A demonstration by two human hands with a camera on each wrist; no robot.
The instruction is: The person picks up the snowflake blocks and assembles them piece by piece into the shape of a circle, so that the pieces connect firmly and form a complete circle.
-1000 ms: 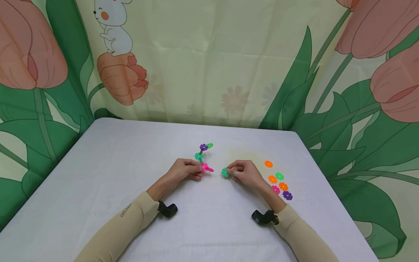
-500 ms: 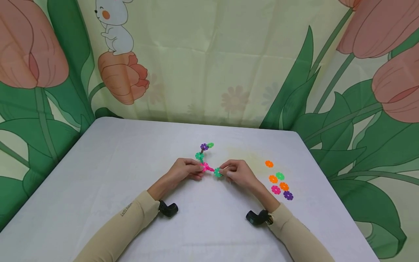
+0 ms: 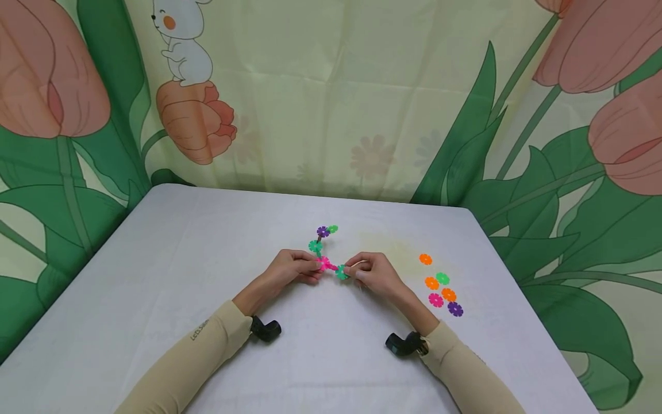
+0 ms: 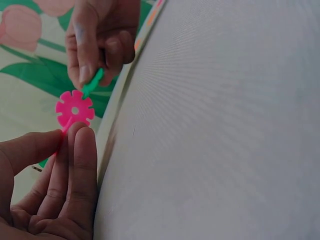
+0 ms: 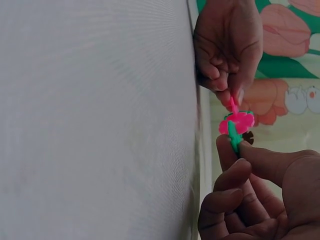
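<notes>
My left hand (image 3: 292, 267) pinches a pink snowflake disc (image 3: 323, 264) of a linked chain. A second pink disc (image 4: 75, 110) slots crosswise into it, its notched face showing in the left wrist view. From there the chain runs away through a teal disc (image 3: 315, 246), a dark brown piece, a purple disc (image 3: 323, 232) and a light green disc (image 3: 333, 229) at the far end. With thumb and forefinger, my right hand (image 3: 378, 273) holds another teal disc (image 5: 234, 136), edge-on in the right wrist view. Its rim is right at the second pink disc's edge.
To the right on the white-covered table (image 3: 207, 241) lie several loose discs: an orange disc (image 3: 425, 259) farthest back, a green disc (image 3: 442, 278), a pink disc (image 3: 436, 300) and a purple disc (image 3: 455, 309) among them. A printed cloth (image 3: 320, 103) hangs behind the table.
My right hand has moved left, bringing the teal disc from a gap away up to the pink disc's edge. The left hand and the chain stay nearly where they were.
</notes>
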